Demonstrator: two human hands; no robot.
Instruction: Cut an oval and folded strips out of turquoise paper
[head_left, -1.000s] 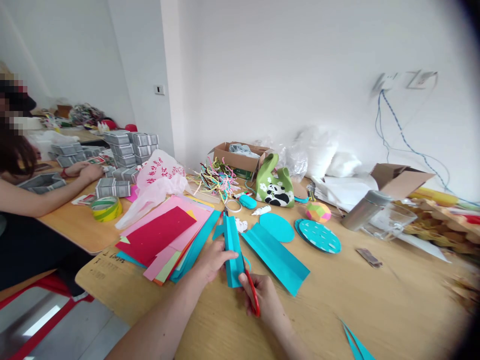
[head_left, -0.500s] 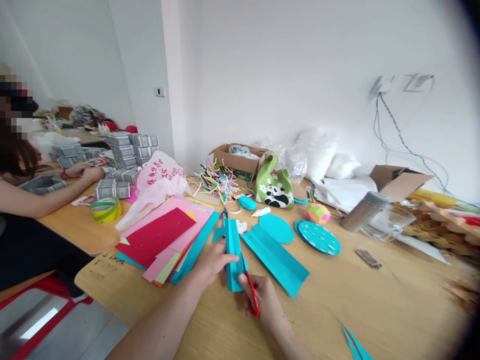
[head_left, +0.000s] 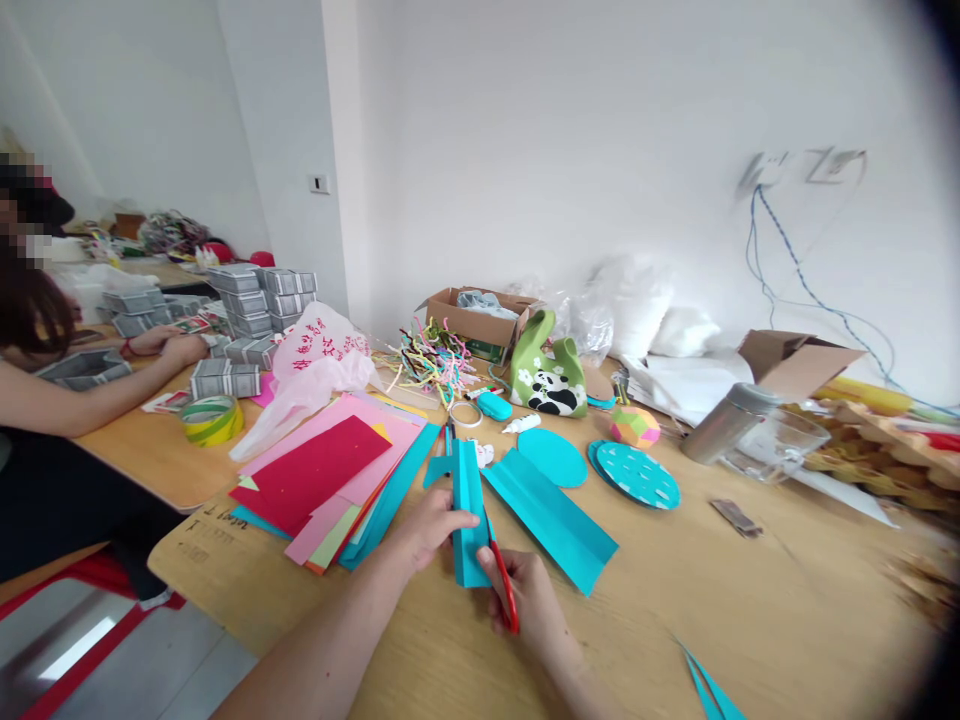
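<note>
My left hand (head_left: 433, 525) grips a folded strip of turquoise paper (head_left: 469, 485), its thumb lying across the front. My right hand (head_left: 525, 600) is closed on red-handled scissors (head_left: 504, 580), whose blades run up along the strip's right edge; how much paper lies between the blades is hard to make out. To the right rests a creased turquoise sheet (head_left: 551, 520). Beyond it lie a turquoise paper oval (head_left: 553, 457) and a dotted turquoise oval (head_left: 639, 475). Left of my hands spreads a pile of coloured paper with a red sheet (head_left: 315, 470) on top.
A co-worker's hands (head_left: 176, 348) rest at the left table near grey stacked boxes (head_left: 247, 300) and a tape roll (head_left: 213, 420). Further back are pipe cleaners (head_left: 431, 365), a green panda bag (head_left: 551, 375) and a cardboard box (head_left: 480, 310). A metal flask (head_left: 731, 425) stands right. Turquoise scraps (head_left: 709, 685) lie near front.
Almost nothing differs. The turquoise strip has shifted very slightly in my left hand, while both hands and the scissors keep nearly the same place.
</note>
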